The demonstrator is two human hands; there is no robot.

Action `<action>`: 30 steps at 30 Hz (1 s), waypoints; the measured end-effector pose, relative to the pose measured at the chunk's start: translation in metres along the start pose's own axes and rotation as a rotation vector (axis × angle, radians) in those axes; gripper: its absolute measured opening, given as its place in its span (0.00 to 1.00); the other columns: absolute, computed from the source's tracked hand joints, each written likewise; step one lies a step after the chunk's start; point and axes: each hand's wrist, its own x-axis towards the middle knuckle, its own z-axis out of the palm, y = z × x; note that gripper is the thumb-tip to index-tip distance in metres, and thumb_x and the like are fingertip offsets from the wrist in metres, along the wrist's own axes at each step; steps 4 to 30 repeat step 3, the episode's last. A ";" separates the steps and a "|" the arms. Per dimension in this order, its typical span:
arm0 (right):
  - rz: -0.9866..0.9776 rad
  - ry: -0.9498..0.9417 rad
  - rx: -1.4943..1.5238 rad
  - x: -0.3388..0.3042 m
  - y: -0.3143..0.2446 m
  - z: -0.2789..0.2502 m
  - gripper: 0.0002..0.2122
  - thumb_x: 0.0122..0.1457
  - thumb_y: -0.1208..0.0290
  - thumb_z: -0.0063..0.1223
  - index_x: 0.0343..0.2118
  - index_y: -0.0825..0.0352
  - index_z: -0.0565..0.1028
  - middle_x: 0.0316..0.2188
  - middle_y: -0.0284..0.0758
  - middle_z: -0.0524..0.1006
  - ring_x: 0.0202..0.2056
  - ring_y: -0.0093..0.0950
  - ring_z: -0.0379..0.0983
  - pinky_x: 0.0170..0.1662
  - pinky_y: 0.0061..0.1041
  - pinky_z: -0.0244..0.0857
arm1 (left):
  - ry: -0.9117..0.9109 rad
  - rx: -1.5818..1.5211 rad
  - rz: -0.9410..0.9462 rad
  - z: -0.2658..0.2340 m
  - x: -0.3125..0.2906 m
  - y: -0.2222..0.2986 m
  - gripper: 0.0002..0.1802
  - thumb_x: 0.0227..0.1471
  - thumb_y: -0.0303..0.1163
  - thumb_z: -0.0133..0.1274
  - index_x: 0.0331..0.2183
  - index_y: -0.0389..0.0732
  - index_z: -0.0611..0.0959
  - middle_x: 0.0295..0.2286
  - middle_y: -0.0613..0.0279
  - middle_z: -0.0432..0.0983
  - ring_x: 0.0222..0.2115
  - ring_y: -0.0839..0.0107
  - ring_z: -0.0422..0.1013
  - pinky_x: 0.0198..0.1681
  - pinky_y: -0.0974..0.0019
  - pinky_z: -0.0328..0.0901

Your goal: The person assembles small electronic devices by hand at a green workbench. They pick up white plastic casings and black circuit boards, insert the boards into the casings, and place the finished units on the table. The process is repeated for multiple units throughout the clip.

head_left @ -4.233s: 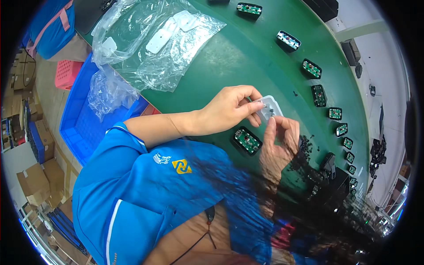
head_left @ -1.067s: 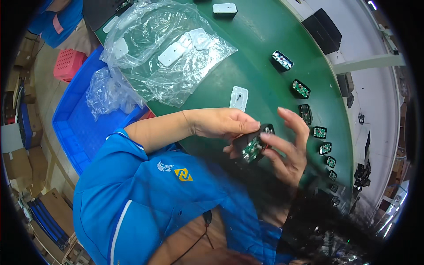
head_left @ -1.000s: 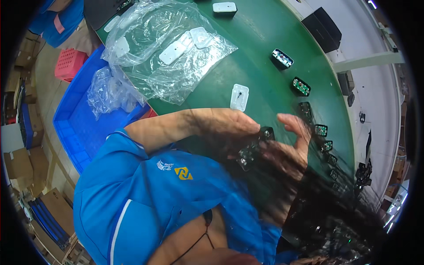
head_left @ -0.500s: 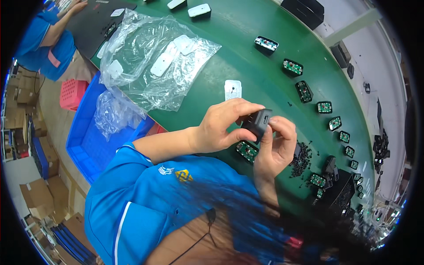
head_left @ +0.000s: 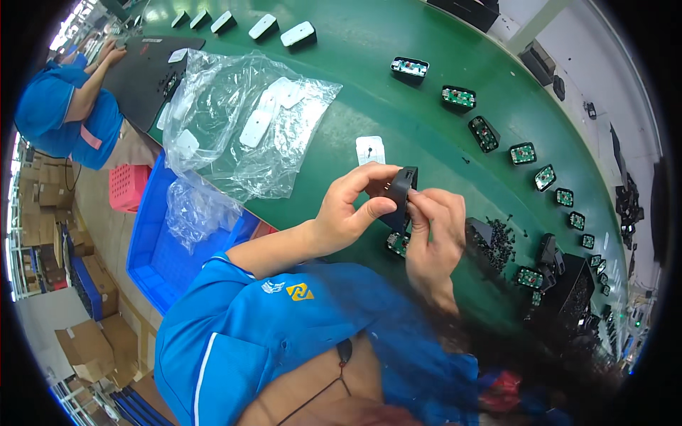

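My left hand (head_left: 352, 206) grips a black charger housing (head_left: 403, 190) between thumb and fingers. The housing stands on edge, with a port slot at its upper end and thin metal prongs on the side toward my left palm. At its opposite side, my right hand (head_left: 435, 231) is closed, thumb and fingertips pinched against the housing. Whether those fingertips hold anything small is hidden. Partly covered by the housing and hands, a green circuit board (head_left: 396, 243) lies below. Just beyond my left hand is a white cover plate (head_left: 369, 149) with a small dark piece on it.
A clear plastic bag (head_left: 213, 142) with white plates spreads at the left, above a blue bin (head_left: 160, 248). Black housings with circuit boards (head_left: 522, 153) curve along the right. Small black parts (head_left: 501, 238) lie heaped beside my right hand. A co-worker (head_left: 67, 113) sits far left.
The housing has turned, so its port end faces upward and its face has swung away from view. My right fingers have shifted along its side. The whole view has tilted slightly.
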 end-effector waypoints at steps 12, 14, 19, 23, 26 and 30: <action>0.202 -0.053 0.165 0.003 -0.004 -0.007 0.06 0.52 0.79 0.55 0.34 0.66 0.76 0.34 0.37 0.72 0.30 0.33 0.68 0.35 0.27 0.64 | -0.107 0.325 0.155 -0.009 0.006 0.005 0.23 0.52 0.40 0.54 0.46 0.37 0.73 0.35 0.60 0.72 0.31 0.66 0.71 0.38 0.70 0.65; 0.202 -0.053 0.165 0.003 -0.004 -0.007 0.06 0.52 0.79 0.55 0.34 0.66 0.76 0.34 0.37 0.72 0.30 0.33 0.68 0.35 0.27 0.64 | -0.107 0.325 0.155 -0.009 0.006 0.005 0.23 0.52 0.40 0.54 0.46 0.37 0.73 0.35 0.60 0.72 0.31 0.66 0.71 0.38 0.70 0.65; 0.202 -0.053 0.165 0.003 -0.004 -0.007 0.06 0.52 0.79 0.55 0.34 0.66 0.76 0.34 0.37 0.72 0.30 0.33 0.68 0.35 0.27 0.64 | -0.107 0.325 0.155 -0.009 0.006 0.005 0.23 0.52 0.40 0.54 0.46 0.37 0.73 0.35 0.60 0.72 0.31 0.66 0.71 0.38 0.70 0.65; 0.202 -0.053 0.165 0.003 -0.004 -0.007 0.06 0.52 0.79 0.55 0.34 0.66 0.76 0.34 0.37 0.72 0.30 0.33 0.68 0.35 0.27 0.64 | -0.107 0.325 0.155 -0.009 0.006 0.005 0.23 0.52 0.40 0.54 0.46 0.37 0.73 0.35 0.60 0.72 0.31 0.66 0.71 0.38 0.70 0.65; 0.202 -0.053 0.165 0.003 -0.004 -0.007 0.06 0.52 0.79 0.55 0.34 0.66 0.76 0.34 0.37 0.72 0.30 0.33 0.68 0.35 0.27 0.64 | -0.107 0.325 0.155 -0.009 0.006 0.005 0.23 0.52 0.40 0.54 0.46 0.37 0.73 0.35 0.60 0.72 0.31 0.66 0.71 0.38 0.70 0.65; 0.202 -0.053 0.165 0.003 -0.004 -0.007 0.06 0.52 0.79 0.55 0.34 0.66 0.76 0.34 0.37 0.72 0.30 0.33 0.68 0.35 0.27 0.64 | -0.107 0.325 0.155 -0.009 0.006 0.005 0.23 0.52 0.40 0.54 0.46 0.37 0.73 0.35 0.60 0.72 0.31 0.66 0.71 0.38 0.70 0.65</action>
